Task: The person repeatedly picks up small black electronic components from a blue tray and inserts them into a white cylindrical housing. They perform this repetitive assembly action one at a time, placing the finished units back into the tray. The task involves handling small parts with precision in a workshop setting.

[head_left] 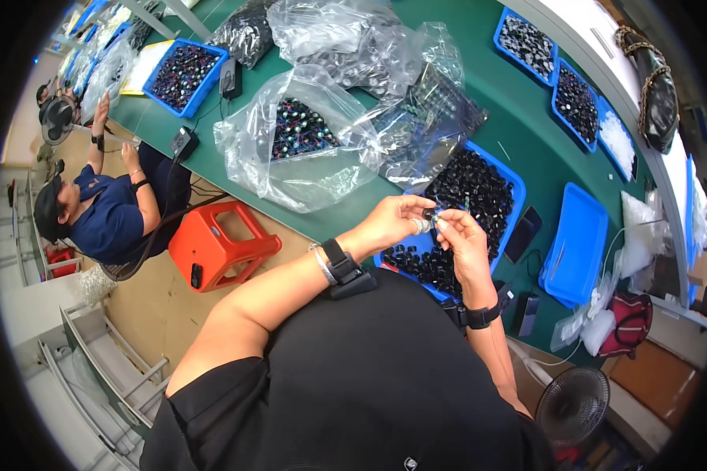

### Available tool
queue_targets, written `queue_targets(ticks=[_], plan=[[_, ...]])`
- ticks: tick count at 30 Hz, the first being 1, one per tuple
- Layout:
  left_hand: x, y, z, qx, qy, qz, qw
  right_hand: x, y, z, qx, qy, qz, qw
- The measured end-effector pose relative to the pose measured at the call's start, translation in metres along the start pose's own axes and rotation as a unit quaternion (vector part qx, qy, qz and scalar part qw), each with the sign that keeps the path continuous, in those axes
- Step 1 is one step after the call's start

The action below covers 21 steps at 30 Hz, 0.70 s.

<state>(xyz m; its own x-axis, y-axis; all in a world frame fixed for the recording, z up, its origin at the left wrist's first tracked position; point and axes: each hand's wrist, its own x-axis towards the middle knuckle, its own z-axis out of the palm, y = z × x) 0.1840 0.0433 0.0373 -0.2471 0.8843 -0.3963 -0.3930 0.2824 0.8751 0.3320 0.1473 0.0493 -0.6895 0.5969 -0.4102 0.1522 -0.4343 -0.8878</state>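
Both hands meet over the near part of a blue tray (pixel 518 188) filled with small black cylindrical caps (pixel 471 184). My left hand (pixel 393 224) pinches a small black piece (pixel 429 213) between thumb and fingertips, seemingly one of those caps. Close against it, my right hand (pixel 463 239) has its thumb and fingers pressed together on a tiny part with a bluish glint, too small to make out. Left of the hands, an open clear plastic bag (pixel 247 161) holds small parts with coloured wires (pixel 302 129).
More plastic bags (pixel 330 39) lie on the green table (pixel 353 206). Blue trays of parts (pixel 575 106) line the far right; stacked blue trays (pixel 577 235) and a dark phone (pixel 524 233) sit nearer. A red stool (pixel 212 247) and another person (pixel 106 204) are at left.
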Motion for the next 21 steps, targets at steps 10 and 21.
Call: queue_targets(ticks=[10,21], plan=[[0.001,-0.006,0.008,-0.012,0.03,0.02,0.999,0.003,0.005,0.01,-0.006,0.041,0.002,0.999],[0.003,-0.011,0.006,0.007,0.035,0.018,0.999,0.01,0.014,0.003,0.002,0.054,0.048,0.997]])
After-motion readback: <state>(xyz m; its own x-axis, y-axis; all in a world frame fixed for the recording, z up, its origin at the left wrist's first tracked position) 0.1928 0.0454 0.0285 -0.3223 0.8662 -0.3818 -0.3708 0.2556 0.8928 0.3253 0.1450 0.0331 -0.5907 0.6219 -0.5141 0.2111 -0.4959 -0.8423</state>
